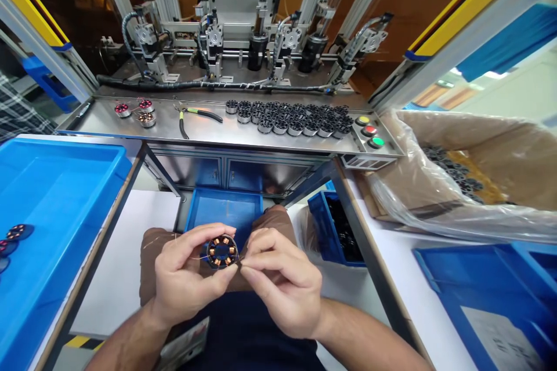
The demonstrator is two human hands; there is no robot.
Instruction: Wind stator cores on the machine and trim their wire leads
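Note:
A round motor stator (222, 251) with copper-wound poles faces up toward me above my lap. My left hand (187, 269) grips its rim between thumb and fingers. At the stator's right edge, my right hand (282, 278) pinches thumb against forefinger, apparently on a thin wire end; the wire itself is hard to make out there. Fine loose copper wire also sticks out on the left side, near my left fingers. On the metal bench ahead lie cutting pliers (198, 116) with green and black handles, and a few wound stators (147, 119), some with red on top.
Rows of black unwound stator cores (296, 119) stand on the bench beside the push buttons (369, 130). Behind rises a winding machine (213, 37). Blue trays (65, 156) flank me, with a plastic-lined carton (522, 151) at right and a blue bin (322, 226) below.

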